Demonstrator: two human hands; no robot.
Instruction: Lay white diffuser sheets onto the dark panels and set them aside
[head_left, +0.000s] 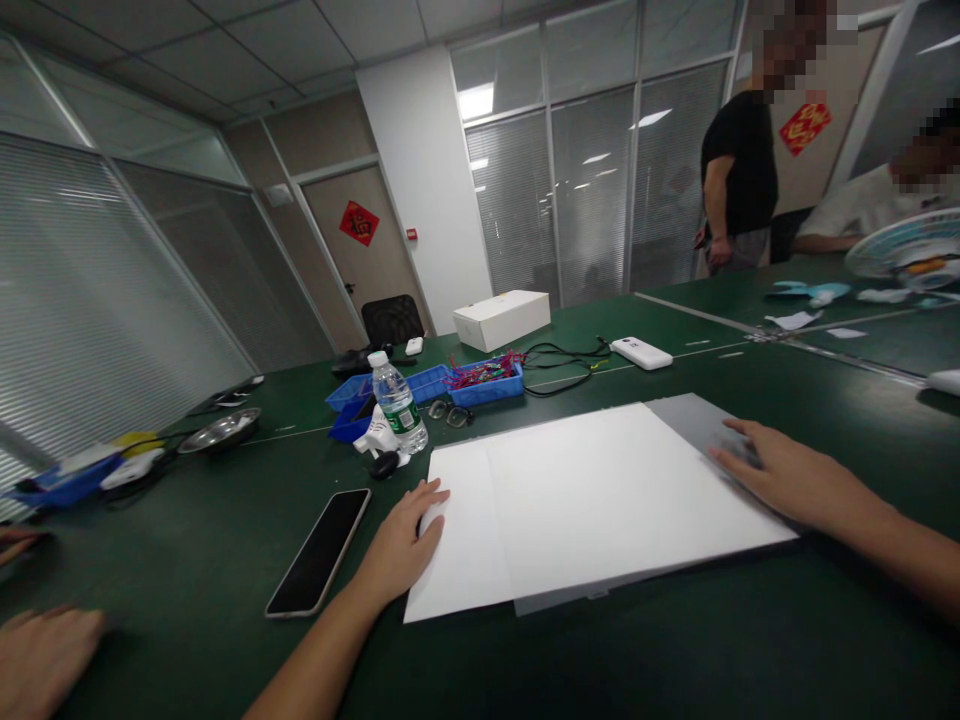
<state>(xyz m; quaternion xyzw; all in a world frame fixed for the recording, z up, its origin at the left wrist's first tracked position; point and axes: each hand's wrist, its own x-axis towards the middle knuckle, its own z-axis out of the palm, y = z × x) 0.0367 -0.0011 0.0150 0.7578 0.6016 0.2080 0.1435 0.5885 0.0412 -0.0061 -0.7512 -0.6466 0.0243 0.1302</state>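
Note:
A stack of large white sheets [592,500] lies on the green table [187,620] in front of me, with a grey board [697,420] showing under the far right corner. My left hand [401,545] rests on the left edge of the white sheets, fingers curled loosely against the paper. My right hand [787,480] lies flat on the right side, its stretched fingers touching the grey board's edge. Neither hand grips anything.
A black phone [319,552] lies left of my left hand. Behind it stand a water bottle [397,400], blue trays [480,382], glasses and cables. A white box [501,318] and a fan [911,250] sit farther back. Another person's hand [41,655] is at bottom left; two people are at the right.

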